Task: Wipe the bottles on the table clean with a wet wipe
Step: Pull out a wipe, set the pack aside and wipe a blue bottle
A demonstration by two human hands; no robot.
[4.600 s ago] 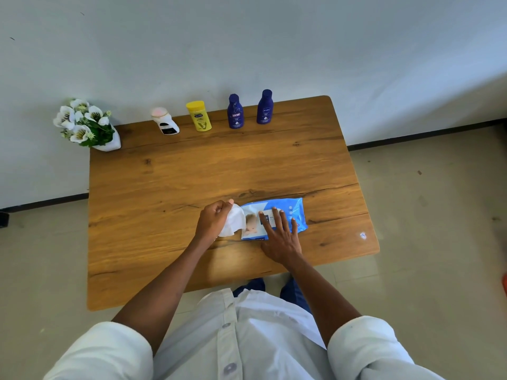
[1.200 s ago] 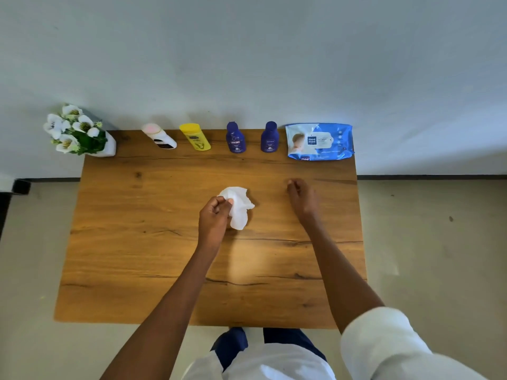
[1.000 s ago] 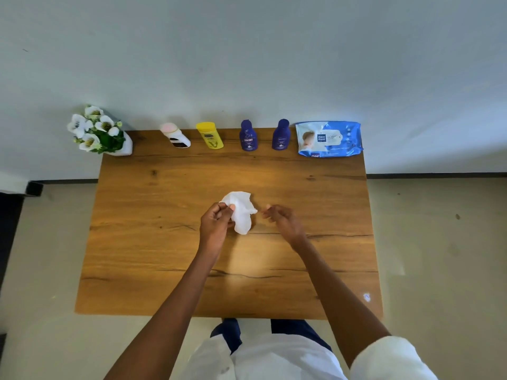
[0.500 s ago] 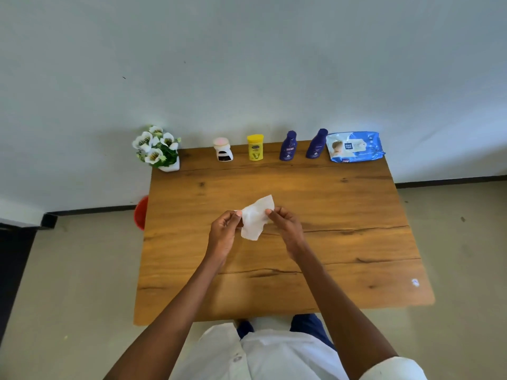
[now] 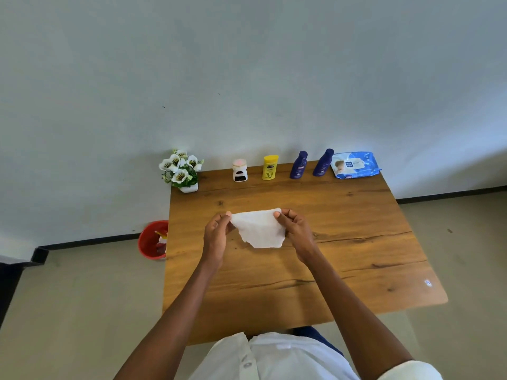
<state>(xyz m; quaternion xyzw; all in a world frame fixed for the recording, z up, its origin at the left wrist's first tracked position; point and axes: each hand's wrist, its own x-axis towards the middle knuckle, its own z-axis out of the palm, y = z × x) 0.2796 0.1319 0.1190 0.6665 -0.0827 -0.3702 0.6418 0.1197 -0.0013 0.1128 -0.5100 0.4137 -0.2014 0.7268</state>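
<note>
A white wet wipe (image 5: 260,229) is stretched out flat above the middle of the wooden table (image 5: 356,242). My left hand (image 5: 216,234) pinches its left top corner and my right hand (image 5: 295,229) pinches its right top corner. Along the table's far edge stand several bottles in a row: a white one with a pink cap (image 5: 239,170), a yellow one (image 5: 270,167), and two dark blue ones (image 5: 298,165) (image 5: 323,162). All of them are well beyond my hands.
A blue pack of wet wipes (image 5: 355,165) leans at the far right corner. A white pot of white flowers (image 5: 181,170) sits at the far left corner. A red bin (image 5: 152,239) stands on the floor left of the table.
My hands have pulled the wipe from a crumpled, narrow shape into a wide open sheet. The view has shifted, so the table sits further right.
</note>
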